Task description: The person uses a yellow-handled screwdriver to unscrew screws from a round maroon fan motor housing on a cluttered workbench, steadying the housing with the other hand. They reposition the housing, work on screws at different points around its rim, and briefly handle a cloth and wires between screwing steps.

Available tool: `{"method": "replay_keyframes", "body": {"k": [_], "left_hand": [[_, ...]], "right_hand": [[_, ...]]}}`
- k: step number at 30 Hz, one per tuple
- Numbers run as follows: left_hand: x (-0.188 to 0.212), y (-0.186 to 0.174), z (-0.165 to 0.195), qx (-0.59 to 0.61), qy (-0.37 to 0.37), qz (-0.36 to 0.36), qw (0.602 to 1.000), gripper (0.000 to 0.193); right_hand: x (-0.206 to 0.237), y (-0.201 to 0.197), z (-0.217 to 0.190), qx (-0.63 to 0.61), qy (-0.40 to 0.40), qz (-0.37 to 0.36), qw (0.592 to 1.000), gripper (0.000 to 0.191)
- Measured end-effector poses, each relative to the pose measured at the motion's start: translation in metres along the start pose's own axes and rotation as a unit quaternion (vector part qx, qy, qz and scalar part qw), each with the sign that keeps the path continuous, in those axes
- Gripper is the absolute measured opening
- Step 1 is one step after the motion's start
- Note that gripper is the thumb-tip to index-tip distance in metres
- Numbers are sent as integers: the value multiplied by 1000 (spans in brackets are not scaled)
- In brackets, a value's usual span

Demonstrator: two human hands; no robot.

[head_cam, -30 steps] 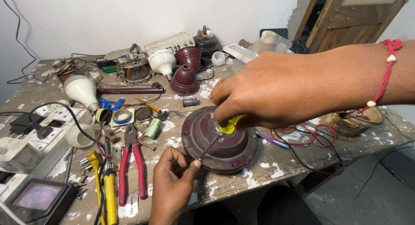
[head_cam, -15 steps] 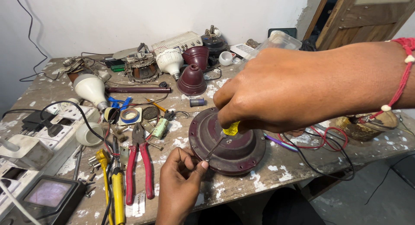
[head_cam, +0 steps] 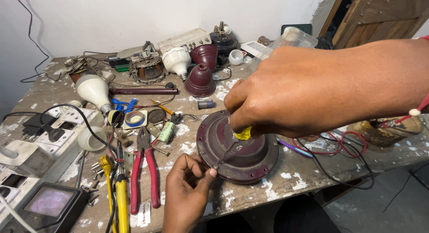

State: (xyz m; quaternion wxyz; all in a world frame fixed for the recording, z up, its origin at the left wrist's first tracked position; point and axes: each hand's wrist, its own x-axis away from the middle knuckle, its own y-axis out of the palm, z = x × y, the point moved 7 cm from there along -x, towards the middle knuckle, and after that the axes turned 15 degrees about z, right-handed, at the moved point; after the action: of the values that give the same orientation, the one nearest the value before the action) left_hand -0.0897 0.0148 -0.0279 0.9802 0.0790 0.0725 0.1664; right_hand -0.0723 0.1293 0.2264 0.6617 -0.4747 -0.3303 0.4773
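Two hands are at work over one round, dark red cover (head_cam: 239, 150). It is shaped like a shallow dish with a smooth, shiny skin, and it lies near the front edge of the worktop (head_cam: 286, 179), a bit right of the middle.

The right hand (head_cam: 286, 92) comes in from the right side, knuckles up, with the arm stretched across. Its fingers are curled tight around one screwdriver (head_cam: 237, 139) with a see-through yellow handle. The thin metal shaft slants down to the rim of the cover.

The left hand (head_cam: 187, 188) comes up from the front edge. Its thumb and first finger are pinched close together right at the tip of the screwdriver, on the rim of the cover. I cannot tell what tiny thing they pinch.

The worktop is grey, rough and spotted with white paint. Two more dark red pieces (head_cam: 202, 72), shaped like bells, stand toward the back edge. Two white bulbs are there: one (head_cam: 94, 90) toward the left edge, one (head_cam: 178, 61) near the back edge. One pair of pliers with red grips (head_cam: 144, 168) lies left of the left hand. One roll of blue tape (head_cam: 134, 119) sits behind the pliers. One clear plastic box (head_cam: 290, 38) rests by the back right corner. Red and black wires (head_cam: 339, 146) loop near the right edge.
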Motion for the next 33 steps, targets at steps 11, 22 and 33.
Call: {"method": "replay_keyframes", "body": {"k": [11,22,33], "left_hand": [[-2,4,-7,42,-8,-7,999,36],[0,3,0,17,-18,-3,1000,36],[0,2,2,30,1,-8,1000,35]], "right_hand": [[3,11,11,-30,9,-15,999,30],[7,10,11,-34,18,-17,999,34],[4,5,4,-19,10,-3,1000,33]]}}
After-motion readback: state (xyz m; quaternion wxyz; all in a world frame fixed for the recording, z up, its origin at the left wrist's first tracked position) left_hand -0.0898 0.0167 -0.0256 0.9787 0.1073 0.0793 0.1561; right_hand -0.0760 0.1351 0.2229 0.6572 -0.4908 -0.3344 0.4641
